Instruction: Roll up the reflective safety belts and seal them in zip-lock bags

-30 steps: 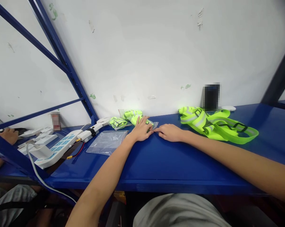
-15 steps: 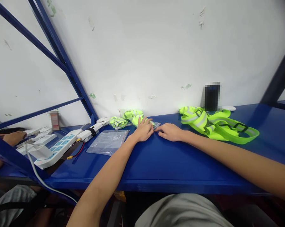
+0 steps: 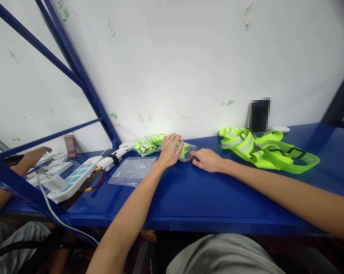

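A clear plastic bag (image 3: 185, 154) with a folded neon-yellow reflective strap in it lies on the blue table. My left hand (image 3: 170, 149) rests over its left part, thumb apart and fingers slightly bent, pressing rather than gripping. At the bag's right edge my right hand (image 3: 206, 160) has its fingers curled in a pinch on the plastic. Left of my left hand sit other bagged neon straps (image 3: 144, 147), partly hidden. An unfilled, flat clear bag (image 3: 132, 171) lies beside my left forearm. To the right is a loose heap of neon reflective straps (image 3: 257, 148).
A white power strip (image 3: 74, 179), a small white fan (image 3: 126, 145) and a red-black cable (image 3: 99, 180) occupy the left. A blue metal post (image 3: 86, 82) rises there. Beyond it is another person's hand (image 3: 36, 156). A blurred dark device (image 3: 260, 116) leans on the wall.
My left hand has shifted back and up over the bag, uncovering more of its right side. My right hand stays by the bag's edge. The other person's hand has lifted.
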### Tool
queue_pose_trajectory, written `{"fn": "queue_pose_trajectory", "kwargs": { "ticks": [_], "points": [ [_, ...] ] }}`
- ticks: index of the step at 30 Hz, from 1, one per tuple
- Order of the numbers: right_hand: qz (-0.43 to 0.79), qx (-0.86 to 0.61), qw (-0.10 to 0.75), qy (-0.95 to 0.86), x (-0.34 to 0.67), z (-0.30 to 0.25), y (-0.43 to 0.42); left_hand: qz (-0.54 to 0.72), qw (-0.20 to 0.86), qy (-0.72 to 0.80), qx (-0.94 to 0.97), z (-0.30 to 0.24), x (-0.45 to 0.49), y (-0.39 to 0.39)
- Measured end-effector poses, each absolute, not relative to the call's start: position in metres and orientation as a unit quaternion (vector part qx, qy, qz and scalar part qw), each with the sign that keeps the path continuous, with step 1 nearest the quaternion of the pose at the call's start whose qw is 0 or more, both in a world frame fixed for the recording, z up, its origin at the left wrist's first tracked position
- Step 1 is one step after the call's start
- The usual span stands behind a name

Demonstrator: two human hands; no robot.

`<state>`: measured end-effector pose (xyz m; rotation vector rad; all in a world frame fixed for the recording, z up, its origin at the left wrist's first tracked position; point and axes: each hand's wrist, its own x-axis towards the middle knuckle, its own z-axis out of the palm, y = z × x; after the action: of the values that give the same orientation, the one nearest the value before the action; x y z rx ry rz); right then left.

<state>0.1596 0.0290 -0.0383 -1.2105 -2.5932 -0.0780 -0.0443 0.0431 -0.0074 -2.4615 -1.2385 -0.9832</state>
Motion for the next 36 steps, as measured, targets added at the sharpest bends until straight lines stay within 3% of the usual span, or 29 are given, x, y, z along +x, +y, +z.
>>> {"fn": "queue_pose_trajectory", "kwargs": {
  "ticks": [13,21,29,36],
  "points": [
    [0.007,-0.417,0.159,-0.895,0.161,-0.038,0.029,-0.304,0.022,-0.581,-0.754,-0.027,-0.063,0.059],
    [0.091,-0.393,0.238,-0.884,0.165,-0.042,0.032,-0.223,0.092,-0.613,-0.752,-0.026,-0.059,0.056],
    [0.358,-0.383,0.428,-0.736,0.171,-0.032,0.038,-0.319,0.126,-0.607,-0.717,-0.014,-0.055,0.049],
    [0.467,-0.399,0.646,-0.453,0.17,0.045,0.036,-0.482,0.239,-0.566,-0.625,0.027,-0.085,0.046]
  ]
}}
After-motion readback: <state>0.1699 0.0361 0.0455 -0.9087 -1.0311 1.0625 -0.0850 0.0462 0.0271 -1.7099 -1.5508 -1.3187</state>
